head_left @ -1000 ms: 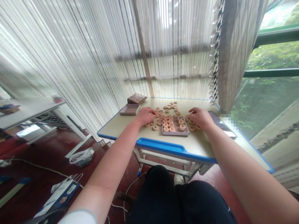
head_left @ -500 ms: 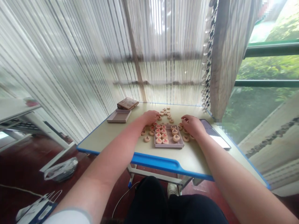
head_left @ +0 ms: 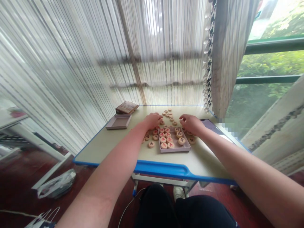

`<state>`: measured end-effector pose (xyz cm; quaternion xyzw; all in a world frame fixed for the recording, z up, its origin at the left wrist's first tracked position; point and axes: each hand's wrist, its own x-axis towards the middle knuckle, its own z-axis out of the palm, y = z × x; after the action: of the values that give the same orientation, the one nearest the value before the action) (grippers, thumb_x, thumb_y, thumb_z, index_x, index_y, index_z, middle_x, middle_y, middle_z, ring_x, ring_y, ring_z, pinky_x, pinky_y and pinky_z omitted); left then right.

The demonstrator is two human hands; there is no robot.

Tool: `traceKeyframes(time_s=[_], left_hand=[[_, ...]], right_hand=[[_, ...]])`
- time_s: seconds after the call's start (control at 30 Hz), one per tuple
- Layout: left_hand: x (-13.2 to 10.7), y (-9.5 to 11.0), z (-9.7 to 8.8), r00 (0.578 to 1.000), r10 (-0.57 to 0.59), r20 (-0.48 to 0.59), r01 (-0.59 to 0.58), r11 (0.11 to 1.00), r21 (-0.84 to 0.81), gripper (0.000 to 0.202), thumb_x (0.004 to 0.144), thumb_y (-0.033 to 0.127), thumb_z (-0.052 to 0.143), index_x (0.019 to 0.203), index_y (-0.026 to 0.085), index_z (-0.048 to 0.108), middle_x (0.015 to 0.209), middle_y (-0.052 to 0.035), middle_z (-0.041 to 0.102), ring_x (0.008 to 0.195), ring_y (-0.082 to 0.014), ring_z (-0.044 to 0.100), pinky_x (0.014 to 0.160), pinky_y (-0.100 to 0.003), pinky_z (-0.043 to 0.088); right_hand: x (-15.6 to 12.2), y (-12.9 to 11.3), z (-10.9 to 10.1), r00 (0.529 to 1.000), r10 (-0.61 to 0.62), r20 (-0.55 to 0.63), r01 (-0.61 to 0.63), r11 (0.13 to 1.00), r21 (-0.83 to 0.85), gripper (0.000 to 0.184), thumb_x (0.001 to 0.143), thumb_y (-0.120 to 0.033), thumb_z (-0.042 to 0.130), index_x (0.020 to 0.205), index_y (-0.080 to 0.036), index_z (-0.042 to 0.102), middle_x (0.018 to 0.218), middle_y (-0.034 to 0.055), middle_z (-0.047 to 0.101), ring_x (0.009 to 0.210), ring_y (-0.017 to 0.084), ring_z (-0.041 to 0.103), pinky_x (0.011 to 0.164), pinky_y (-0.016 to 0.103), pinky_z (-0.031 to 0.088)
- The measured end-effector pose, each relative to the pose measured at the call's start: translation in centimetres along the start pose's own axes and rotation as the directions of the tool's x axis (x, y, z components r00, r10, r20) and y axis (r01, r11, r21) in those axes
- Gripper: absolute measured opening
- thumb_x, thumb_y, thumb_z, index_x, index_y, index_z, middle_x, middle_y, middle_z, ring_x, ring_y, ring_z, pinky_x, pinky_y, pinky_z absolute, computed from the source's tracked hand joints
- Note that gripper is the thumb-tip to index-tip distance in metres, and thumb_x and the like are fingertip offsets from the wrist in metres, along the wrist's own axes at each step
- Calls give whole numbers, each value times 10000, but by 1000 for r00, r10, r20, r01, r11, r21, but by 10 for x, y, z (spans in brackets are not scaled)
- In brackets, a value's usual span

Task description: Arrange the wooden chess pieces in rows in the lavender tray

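Observation:
Wooden Chinese chess pieces stand in a shallow open box in front of me. Red-marked discs fill two columns on its left, and dark-marked discs line its right side. My left hand is over the loose pieces behind the box's left corner. Its bent fingers are close to a chess piece, apart from one another, gripping nothing that I can see. My right hand hovers over loose pieces to the right, fingers curved and apart. Its palm hides some discs.
More loose discs lie toward the table's far edge, and a dark-marked piece lies left of the box. A box lid and a brown patterned box are at the back left. Beyond my right hand lies a tablet.
My right hand has moved left, toward the far pieces. My left hand stays nearly in place by the same disc. The view has shifted slightly.

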<state>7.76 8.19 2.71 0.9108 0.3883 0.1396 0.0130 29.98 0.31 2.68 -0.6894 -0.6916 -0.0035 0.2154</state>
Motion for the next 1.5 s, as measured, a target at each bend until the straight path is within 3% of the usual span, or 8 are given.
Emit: traceKeyframes(time_s=[0.17, 0.33, 0.47, 0.8, 0.93, 1.07, 1.23, 1.5], left_hand=[[-2, -6, -3, 997, -77, -7, 77, 996, 46, 298, 811, 247, 442, 1002, 232, 671, 1020, -75, 614, 988, -202, 548, 917, -333, 408], [-2, -6, -6, 998, -56, -27, 57, 998, 26, 274, 799, 264, 471, 966, 209, 681, 1040, -66, 630, 975, -194, 560, 908, -306, 416], [-1, -3, -7, 999, -31, -23, 31, 999, -9, 286, 819, 313, 462, 999, 226, 666, 1043, -55, 642, 970, -189, 566, 898, -300, 416], [-5, 11, -9, 991, -57, -124, 53, 998, -35, 277, 714, 163, 531, 947, 169, 682, 893, -54, 632, 795, -145, 590, 802, -264, 469], [-5, 12, -9, 989, -46, -140, 39, 998, -53, 255, 699, 114, 511, 850, 161, 711, 906, -57, 635, 797, -135, 596, 796, -242, 473], [-5, 7, -10, 996, -57, -70, 51, 996, -79, 277, 684, 108, 524, 871, 181, 715, 862, -27, 677, 813, -136, 608, 818, -241, 470], [-5, 4, -14, 995, -66, -79, 63, 997, -49, 294, 676, 96, 523, 889, 173, 710, 890, -32, 687, 840, -145, 608, 819, -248, 469], [-6, 10, -15, 998, -62, -24, 62, 998, -16, 244, 691, 120, 539, 853, 170, 714, 891, -40, 694, 845, -154, 610, 832, -261, 458]], right_hand=[[36, -18, -1, 987, 48, 155, -59, 996, 67, 354, 770, -369, 487, 1058, -229, 636, 927, 65, 682, 697, 172, 599, 601, 265, 428], [49, -17, 17, 989, -102, 103, 89, 989, 121, 293, 763, -379, 513, 925, -216, 697, 957, 70, 684, 832, 202, 608, 708, 279, 443], [52, -7, 21, 994, -62, 95, 61, 998, 11, 297, 736, -413, 541, 822, -182, 706, 804, 98, 691, 763, 225, 612, 651, 298, 439], [45, -10, 19, 1000, 1, -14, 1, 992, 129, 284, 690, -114, 554, 952, -157, 655, 893, 55, 674, 812, 156, 595, 708, 234, 437], [43, -10, 15, 996, -47, 73, 44, 998, 50, 292, 659, -62, 550, 895, -175, 680, 871, 50, 675, 809, 165, 594, 716, 242, 443], [47, -9, 19, 999, -7, 51, 3, 997, 75, 331, 676, -93, 544, 977, -164, 663, 985, 69, 666, 896, 185, 594, 775, 258, 452], [59, -9, 35, 973, -225, 54, 221, 973, 68, 412, 824, -186, 420, 1216, -145, 540, 1304, 92, 502, 1196, 193, 436, 1012, 299, 310], [55, -9, 29, 988, -151, 38, 152, 988, -37, 295, 803, -261, 481, 1012, -163, 665, 1091, 111, 621, 997, 211, 554, 900, 299, 394]])
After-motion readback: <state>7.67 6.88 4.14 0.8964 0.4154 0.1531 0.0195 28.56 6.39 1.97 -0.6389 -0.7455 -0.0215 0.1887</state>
